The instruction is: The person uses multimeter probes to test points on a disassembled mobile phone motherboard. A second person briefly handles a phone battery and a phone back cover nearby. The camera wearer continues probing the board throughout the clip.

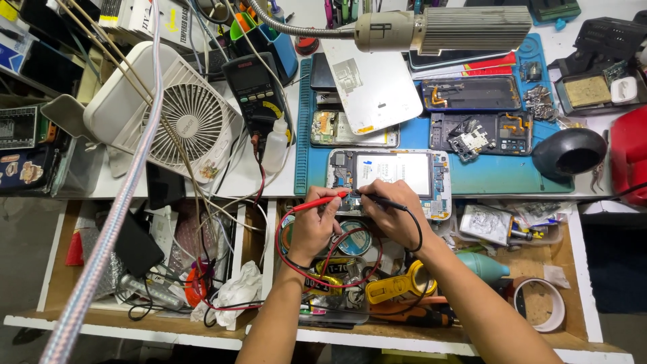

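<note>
Cluttered blue mat (485, 180), left hand (311, 229) gripping red probe (321, 199), right hand (394, 214) gripping black probe (381, 199), opened phone (393, 172) at mat's front edge

Both probe tips and the opened phone's (391, 176) lower edge are hidden under the hands.

Left hand (313, 226), right hand (391, 216) pinched, fingertips nearly meeting.
</note>
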